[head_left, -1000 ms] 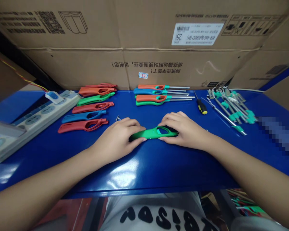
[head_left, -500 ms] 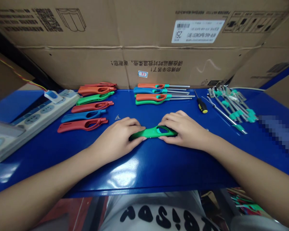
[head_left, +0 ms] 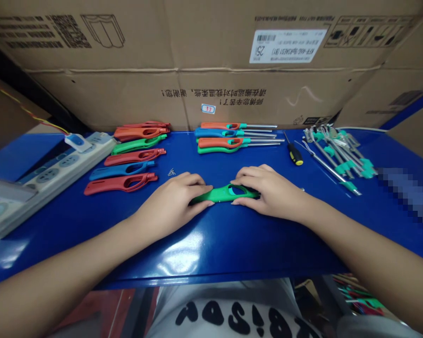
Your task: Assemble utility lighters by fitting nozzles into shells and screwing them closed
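Note:
A green lighter with a long body (head_left: 220, 194) lies across the middle of the blue table, held at both ends. My left hand (head_left: 181, 195) grips its handle end between thumb and fingers. Around the other end, beside the trigger opening where a bit of teal shows, my right hand (head_left: 264, 190) is closed; the tip under it is hidden. Just beyond my left hand lies a small heap of screws (head_left: 171, 172). Farther back are assembled lighters (head_left: 220, 143) in orange, blue and green with metal rods. A black and yellow screwdriver (head_left: 295, 154) rests to their right.
At left, several lighter shells (head_left: 121, 183) in red, orange, green and blue lie in a column beside a white power strip (head_left: 56, 178). Metal rods with teal parts (head_left: 341, 150) are piled at right. A cardboard box (head_left: 127, 98) walls off the back.
Both hands keep their hold on the green lighter in nearly the same place. The whole view has shifted very slightly.

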Demonstrator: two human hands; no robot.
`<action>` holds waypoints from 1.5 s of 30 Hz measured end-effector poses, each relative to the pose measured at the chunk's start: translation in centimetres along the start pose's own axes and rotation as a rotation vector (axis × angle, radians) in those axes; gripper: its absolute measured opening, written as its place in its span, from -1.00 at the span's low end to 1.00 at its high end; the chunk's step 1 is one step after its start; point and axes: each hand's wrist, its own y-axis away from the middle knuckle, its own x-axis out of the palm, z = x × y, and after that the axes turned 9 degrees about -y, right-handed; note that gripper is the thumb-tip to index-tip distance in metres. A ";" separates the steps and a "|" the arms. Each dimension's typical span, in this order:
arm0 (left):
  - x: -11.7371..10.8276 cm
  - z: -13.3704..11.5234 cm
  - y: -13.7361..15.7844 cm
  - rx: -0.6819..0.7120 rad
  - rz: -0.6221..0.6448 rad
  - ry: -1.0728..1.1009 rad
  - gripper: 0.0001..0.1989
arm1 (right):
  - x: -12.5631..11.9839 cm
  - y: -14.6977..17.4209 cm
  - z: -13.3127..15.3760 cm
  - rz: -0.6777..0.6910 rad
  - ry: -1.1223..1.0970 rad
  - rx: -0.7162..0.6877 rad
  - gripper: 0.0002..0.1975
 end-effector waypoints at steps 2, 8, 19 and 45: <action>0.1 -0.2 0.0 0.010 -0.011 -0.044 -0.72 | 0.1 0.0 0.1 -0.006 0.011 -0.006 -0.66; 0.0 -1.1 0.1 0.002 0.003 -0.171 -0.71 | 0.2 0.1 0.6 -0.040 0.150 -0.081 -0.67; 0.2 -0.9 0.0 0.029 -0.037 -0.097 -0.66 | -0.2 -0.1 0.2 -0.029 0.265 -0.119 -0.69; -0.4 -0.6 0.0 -0.045 0.004 0.013 -0.69 | -0.6 0.0 -0.8 -0.139 0.296 -0.196 -0.71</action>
